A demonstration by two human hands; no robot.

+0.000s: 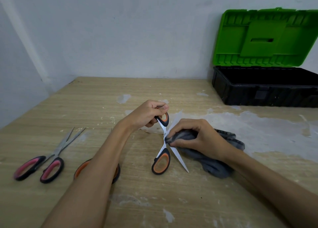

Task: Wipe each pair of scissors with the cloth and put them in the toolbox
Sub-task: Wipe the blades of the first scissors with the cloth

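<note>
My left hand (148, 114) grips the upper handle of an orange-and-black pair of scissors (161, 162), which is spread wide open over the table. My right hand (194, 138) holds a bunched grey cloth (215, 164) and pinches it against the blades near the pivot. Another orange-handled pair of scissors (80, 169) lies mostly hidden under my left forearm. A pink-and-black pair of scissors (51, 167) lies at the left, blades pointing away. The toolbox (240, 88), black with a raised green lid (265, 38), stands open at the back right.
The wooden table (103, 98) carries white paint smears, heaviest on the right in front of the toolbox. A grey wall runs right behind the table and along its left side.
</note>
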